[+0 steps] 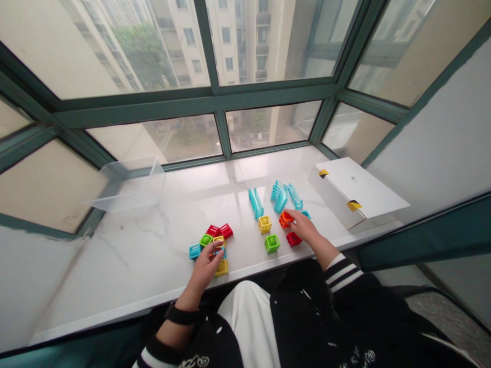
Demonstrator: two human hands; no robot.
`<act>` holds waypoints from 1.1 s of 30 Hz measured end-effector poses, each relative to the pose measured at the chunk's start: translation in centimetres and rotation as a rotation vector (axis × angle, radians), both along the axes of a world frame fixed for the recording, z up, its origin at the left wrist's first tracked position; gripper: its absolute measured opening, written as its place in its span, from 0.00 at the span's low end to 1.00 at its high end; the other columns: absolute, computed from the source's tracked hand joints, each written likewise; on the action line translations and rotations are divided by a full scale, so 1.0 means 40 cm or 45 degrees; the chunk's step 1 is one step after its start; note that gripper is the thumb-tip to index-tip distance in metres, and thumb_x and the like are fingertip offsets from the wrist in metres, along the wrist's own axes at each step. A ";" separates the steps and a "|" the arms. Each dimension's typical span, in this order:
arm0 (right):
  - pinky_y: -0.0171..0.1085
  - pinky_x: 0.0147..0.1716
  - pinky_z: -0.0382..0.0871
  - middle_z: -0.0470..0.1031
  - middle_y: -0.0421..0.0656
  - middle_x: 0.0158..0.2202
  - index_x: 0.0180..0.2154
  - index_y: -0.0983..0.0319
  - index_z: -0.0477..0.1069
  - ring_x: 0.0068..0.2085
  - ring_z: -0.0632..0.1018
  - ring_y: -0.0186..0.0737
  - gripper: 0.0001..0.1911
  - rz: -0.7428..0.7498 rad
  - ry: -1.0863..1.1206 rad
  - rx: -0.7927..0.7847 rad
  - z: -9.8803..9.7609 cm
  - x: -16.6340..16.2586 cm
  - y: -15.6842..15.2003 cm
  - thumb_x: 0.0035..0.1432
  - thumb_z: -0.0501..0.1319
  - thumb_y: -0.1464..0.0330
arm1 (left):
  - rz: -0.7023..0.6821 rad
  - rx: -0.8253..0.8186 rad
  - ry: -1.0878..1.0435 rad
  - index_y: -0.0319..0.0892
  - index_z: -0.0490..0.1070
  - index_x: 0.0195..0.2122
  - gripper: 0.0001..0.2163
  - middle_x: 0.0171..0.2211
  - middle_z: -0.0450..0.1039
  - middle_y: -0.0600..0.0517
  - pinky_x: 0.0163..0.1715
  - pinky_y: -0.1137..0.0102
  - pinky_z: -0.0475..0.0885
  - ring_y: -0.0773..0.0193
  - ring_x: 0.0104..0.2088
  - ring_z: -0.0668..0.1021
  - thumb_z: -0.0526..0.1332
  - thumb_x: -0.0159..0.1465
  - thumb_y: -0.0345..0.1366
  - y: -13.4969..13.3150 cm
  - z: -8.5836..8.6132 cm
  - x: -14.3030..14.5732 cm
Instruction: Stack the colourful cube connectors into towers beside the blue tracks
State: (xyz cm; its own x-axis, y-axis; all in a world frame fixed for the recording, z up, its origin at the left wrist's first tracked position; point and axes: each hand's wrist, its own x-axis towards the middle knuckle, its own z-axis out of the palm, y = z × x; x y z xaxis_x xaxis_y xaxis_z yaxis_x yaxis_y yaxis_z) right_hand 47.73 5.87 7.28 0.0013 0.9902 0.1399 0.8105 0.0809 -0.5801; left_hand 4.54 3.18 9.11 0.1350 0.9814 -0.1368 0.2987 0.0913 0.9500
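Note:
Small hollow plastic cubes lie on a white marble sill [153,245]. My left hand [205,268] rests on a cluster of red, green, yellow and blue cubes [215,237], fingers curled on a blue and yellow one. My right hand [305,227] pinches an orange cube [285,219]. A yellow cube [264,224], a green cube [272,243] and a red cube [293,238] sit close by. Blue ribbed track pieces [279,196] lie just behind them.
A clear plastic bin [128,184] stands at the back left of the sill. A white cardboard box [355,191] with yellow tape sits at the right. Green-framed windows rise behind. My lap is below the sill's front edge.

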 end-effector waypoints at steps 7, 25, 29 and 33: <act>0.50 0.69 0.63 0.71 0.51 0.67 0.69 0.58 0.64 0.67 0.72 0.50 0.36 -0.006 -0.078 -0.124 -0.009 -0.005 0.000 0.59 0.61 0.75 | 0.002 -0.003 0.005 0.42 0.78 0.50 0.25 0.55 0.79 0.41 0.55 0.54 0.77 0.49 0.53 0.81 0.67 0.60 0.55 0.001 -0.003 -0.002; 0.40 0.50 0.69 0.77 0.52 0.54 0.63 0.60 0.62 0.51 0.79 0.49 0.30 -0.182 -0.211 -0.215 0.003 -0.062 0.012 0.61 0.66 0.71 | 0.010 -0.031 -0.040 0.43 0.79 0.49 0.25 0.53 0.80 0.41 0.55 0.53 0.77 0.47 0.53 0.81 0.69 0.58 0.56 0.003 -0.029 -0.010; 0.40 0.52 0.70 0.77 0.52 0.55 0.64 0.60 0.62 0.53 0.79 0.50 0.32 -0.181 -0.214 -0.207 0.003 -0.060 0.011 0.60 0.66 0.71 | 0.012 -0.035 -0.053 0.42 0.79 0.48 0.24 0.53 0.81 0.40 0.57 0.52 0.76 0.46 0.54 0.81 0.69 0.58 0.55 0.003 -0.032 -0.007; 0.40 0.52 0.71 0.76 0.53 0.57 0.64 0.60 0.62 0.54 0.79 0.49 0.33 -0.192 -0.219 -0.200 0.006 -0.062 0.008 0.60 0.67 0.71 | 0.013 -0.051 -0.057 0.43 0.79 0.49 0.25 0.54 0.80 0.41 0.58 0.52 0.75 0.47 0.55 0.81 0.69 0.59 0.55 0.001 -0.031 -0.009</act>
State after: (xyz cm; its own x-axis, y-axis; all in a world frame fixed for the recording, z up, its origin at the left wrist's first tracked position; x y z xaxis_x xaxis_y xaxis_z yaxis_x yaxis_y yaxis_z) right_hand 45.26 6.19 7.50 0.1396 0.9902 -0.0046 0.8941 -0.1280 -0.4291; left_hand 4.17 3.23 7.87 0.1319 0.9766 -0.1700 0.2552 0.1323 0.9578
